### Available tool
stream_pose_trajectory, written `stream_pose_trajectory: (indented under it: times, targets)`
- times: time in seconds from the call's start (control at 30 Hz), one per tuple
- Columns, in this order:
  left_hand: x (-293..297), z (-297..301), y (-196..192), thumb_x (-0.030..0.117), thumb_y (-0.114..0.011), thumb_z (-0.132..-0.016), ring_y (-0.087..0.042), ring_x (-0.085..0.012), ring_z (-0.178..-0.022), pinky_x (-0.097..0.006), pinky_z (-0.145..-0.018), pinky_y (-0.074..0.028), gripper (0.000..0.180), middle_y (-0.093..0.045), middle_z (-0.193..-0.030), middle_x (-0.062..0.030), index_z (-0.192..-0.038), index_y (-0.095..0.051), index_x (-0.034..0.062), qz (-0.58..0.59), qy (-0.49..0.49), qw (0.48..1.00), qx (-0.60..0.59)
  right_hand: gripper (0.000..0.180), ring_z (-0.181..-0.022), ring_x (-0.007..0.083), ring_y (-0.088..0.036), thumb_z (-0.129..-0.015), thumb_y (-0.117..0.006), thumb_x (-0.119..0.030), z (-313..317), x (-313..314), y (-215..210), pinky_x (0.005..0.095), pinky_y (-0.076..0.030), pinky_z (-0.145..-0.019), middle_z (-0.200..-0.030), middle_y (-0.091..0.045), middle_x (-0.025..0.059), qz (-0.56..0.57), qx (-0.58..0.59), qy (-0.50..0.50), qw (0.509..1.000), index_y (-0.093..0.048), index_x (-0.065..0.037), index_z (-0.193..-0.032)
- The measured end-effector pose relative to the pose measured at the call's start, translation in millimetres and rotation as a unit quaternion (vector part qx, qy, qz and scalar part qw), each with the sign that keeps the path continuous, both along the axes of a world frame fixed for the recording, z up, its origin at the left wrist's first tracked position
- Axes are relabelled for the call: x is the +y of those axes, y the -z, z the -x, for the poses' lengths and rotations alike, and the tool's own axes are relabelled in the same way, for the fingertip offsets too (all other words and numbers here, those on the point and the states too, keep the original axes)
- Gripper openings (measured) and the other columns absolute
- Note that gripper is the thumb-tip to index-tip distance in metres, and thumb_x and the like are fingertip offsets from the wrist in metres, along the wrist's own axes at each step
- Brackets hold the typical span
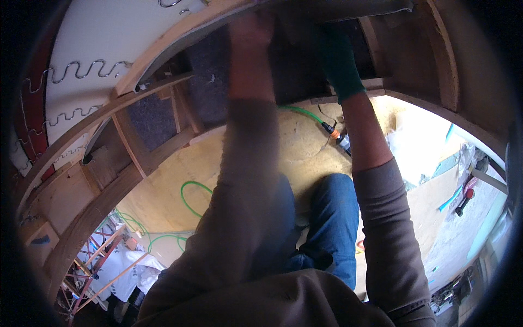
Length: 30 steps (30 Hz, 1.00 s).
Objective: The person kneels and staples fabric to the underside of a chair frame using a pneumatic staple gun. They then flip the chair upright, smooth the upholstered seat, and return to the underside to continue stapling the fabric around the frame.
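Observation:
A curved wooden furniture frame arches in front of me, with dark fabric stretched across its inside. My left hand, bare and smeared by motion, reaches up to the frame's far edge by a grey cloth edge. Beside it on the right, my right hand wears a dark green glove and is raised into shadow against the dark fabric. The fingers of both hands are lost in blur and darkness, so whatever they may hold does not show.
A green air hose ends in a black and orange coupling on the yellowish surface below the frame, near my right forearm. Zigzag metal springs line the left side. A red and black tool lies at the right.

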State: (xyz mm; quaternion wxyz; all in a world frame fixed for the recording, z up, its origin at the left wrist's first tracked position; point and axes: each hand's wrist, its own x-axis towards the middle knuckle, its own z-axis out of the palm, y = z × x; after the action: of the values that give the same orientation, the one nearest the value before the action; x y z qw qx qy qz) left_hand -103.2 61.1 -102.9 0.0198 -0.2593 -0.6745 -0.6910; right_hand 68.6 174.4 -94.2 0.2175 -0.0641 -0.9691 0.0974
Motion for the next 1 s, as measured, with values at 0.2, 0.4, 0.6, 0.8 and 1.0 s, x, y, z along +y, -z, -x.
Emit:
stream_pose_trajectory:
  times: [0.2,0.4,0.6,0.8,1.0]
  targets:
    - [11.1,-15.8,-0.1,0.028,-0.059,-0.104,-0.059,-0.0306,-0.128,-0.049,-0.112,-0.046,0.042,-0.062,-0.140,-0.0133,-0.140,-0.057,0.0078,-0.008,-0.053,0.998,0.027,0.012,-0.074,0.0277,-0.069,-0.084,-0.072,-0.017,-1.6,2.3,-2.5,0.0408,-0.054,-0.069,-0.075,-0.071,0.0109,-0.006,-0.093,-0.003,0.996,-0.075,-0.014,-0.073]
    - [13.3,-16.8,-4.5,0.029,-0.058,-0.104,-0.058,-0.0307,-0.128,-0.049,-0.112,-0.046,0.042,-0.061,-0.140,-0.0132,-0.140,-0.057,0.0079,-0.019,-0.064,0.997,0.025,0.012,-0.076,0.0303,-0.071,-0.085,-0.071,-0.018,-9.5,-1.6,-18.3,0.0430,-0.056,-0.070,-0.077,-0.072,0.0123,-0.004,0.004,-0.020,1.000,-0.075,-0.013,-0.075]
    - [5.1,-14.8,-5.9,0.030,-0.058,-0.104,-0.058,-0.0309,-0.129,-0.049,-0.113,-0.045,0.043,-0.061,-0.140,-0.0131,-0.141,-0.056,0.0080,-0.025,-0.048,0.998,0.009,0.010,-0.085,0.0367,-0.073,-0.086,-0.071,-0.018,-5.0,2.8,-24.0,0.0468,-0.059,-0.074,-0.089,-0.073,0.0185,0.109,-0.041,-0.022,0.993,-0.076,-0.009,-0.084]
    - [6.7,-13.6,-8.8,0.031,-0.058,-0.104,-0.057,-0.0311,-0.130,-0.049,-0.113,-0.045,0.043,-0.061,-0.140,-0.0130,-0.141,-0.056,0.0082,-0.023,-0.042,0.999,0.001,0.016,-0.092,0.0401,-0.071,-0.087,-0.069,-0.018,-5.9,4.9,-20.9,0.0483,-0.059,-0.078,-0.099,-0.073,0.0200,0.117,0.029,-0.031,0.992,-0.073,-0.008,-0.099]
    - [8.4,-14.1,-10.0,0.031,-0.057,-0.104,-0.057,-0.0312,-0.130,-0.049,-0.114,-0.044,0.044,-0.061,-0.140,-0.0129,-0.141,-0.056,0.0083,-0.025,-0.049,0.998,0.007,0.018,-0.099,0.0406,-0.070,-0.091,-0.066,-0.019,1.2,7.2,-16.5,0.0495,-0.058,-0.082,-0.104,-0.073,0.0186,0.143,0.030,-0.025,0.989,-0.072,-0.010,-0.105]
